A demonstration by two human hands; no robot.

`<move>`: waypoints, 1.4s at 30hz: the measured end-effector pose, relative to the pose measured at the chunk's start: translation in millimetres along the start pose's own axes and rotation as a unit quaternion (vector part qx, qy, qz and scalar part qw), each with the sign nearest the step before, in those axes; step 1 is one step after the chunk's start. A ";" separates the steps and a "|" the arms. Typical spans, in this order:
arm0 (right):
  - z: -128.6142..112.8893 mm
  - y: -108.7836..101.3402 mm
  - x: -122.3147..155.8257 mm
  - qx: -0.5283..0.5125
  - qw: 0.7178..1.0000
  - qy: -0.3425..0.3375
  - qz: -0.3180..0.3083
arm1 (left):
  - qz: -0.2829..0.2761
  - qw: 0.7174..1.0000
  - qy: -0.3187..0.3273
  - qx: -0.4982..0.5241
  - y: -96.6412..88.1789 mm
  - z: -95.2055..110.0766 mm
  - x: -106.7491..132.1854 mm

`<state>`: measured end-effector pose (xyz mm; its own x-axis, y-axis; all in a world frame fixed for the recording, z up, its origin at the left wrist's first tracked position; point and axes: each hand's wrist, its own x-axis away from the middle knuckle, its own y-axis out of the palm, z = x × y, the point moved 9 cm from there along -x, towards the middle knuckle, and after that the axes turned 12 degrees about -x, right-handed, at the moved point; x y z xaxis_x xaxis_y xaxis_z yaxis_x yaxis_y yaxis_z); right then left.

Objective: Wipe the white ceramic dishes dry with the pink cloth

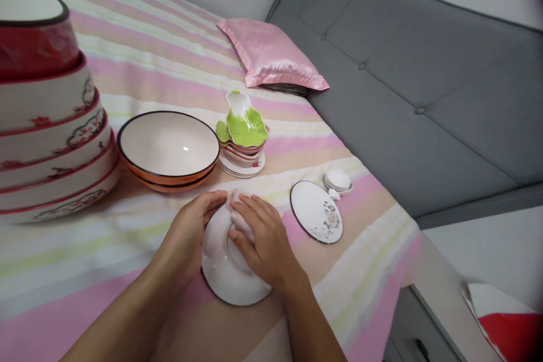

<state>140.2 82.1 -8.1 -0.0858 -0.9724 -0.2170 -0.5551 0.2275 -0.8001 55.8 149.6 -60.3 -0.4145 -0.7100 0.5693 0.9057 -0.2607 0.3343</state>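
Note:
A white plate (pixel 220 257) with a dark rim is held at an angle above the bed, its underside with the foot ring turned toward me. My left hand (pixel 189 237) grips the plate's left edge, thumb along the upper side, with the other fingers partly hidden behind it. My right hand (pixel 263 237) presses a pale, crumpled cloth (pixel 241 220) against the underside, fingers bent over it. Just beyond the hands stand two nested orange bowls (pixel 169 144) with white insides and a stack of small dishes topped by a green leaf-shaped dish (pixel 246 124).
A tall stack of red-and-white bowls (pixel 46 153) rises at the left. On the right lie an oval flowered plate (pixel 316 212) and small white dishes (pixel 338 180). Behind are a pink pillow (pixel 275 56) and a grey headboard (pixel 394 79). The striped bed (pixel 373 271) ends beside a nightstand (pixel 418 322).

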 end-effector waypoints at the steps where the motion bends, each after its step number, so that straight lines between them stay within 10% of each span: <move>1: -1.6 1.0 -0.4 -0.001 1.000 -0.003 -0.005 | -0.005 1.000 0.003 0.003 0.7 0.4 0.0; 36: -44.6 24.2 12.4 -0.200 0.961 -0.091 -0.170 | 0.047 0.998 -0.004 -0.041 -7.4 0.2 -2.3; 42: -42.6 18.3 10.9 -0.253 0.951 -0.081 -0.159 | 0.063 0.948 0.161 -0.266 -2.3 16.9 6.6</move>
<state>93.9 73.5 -1.2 0.2595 -0.9576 -0.1249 -0.8620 -0.1713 -0.4771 49.4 156.6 -44.6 -0.3287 -0.8980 0.2925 0.8986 -0.3927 -0.1956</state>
